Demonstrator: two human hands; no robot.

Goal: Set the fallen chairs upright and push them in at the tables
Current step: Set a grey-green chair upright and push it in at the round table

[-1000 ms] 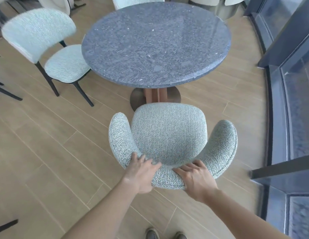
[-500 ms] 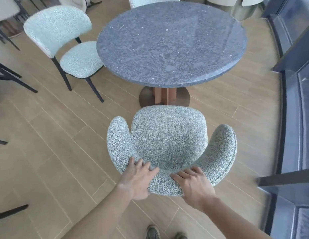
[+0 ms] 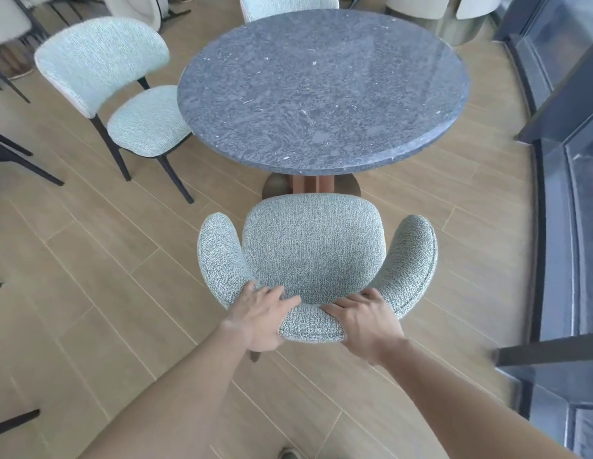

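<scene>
No readable text, labels, brands or numbers on any surface.

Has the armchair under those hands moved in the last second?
Yes. The armchair has slid toward the round table; its seat now covers more of the pedestal base.

Café or restaurant dining room being indicated, round stone table (image 3: pixel 321 87) being ringed by upholstered armchair (image 3: pixel 315 246) and side chairs (image 3: pixel 99 61), more seating (image 3: pixel 417 8) being glimpsed behind.
</scene>
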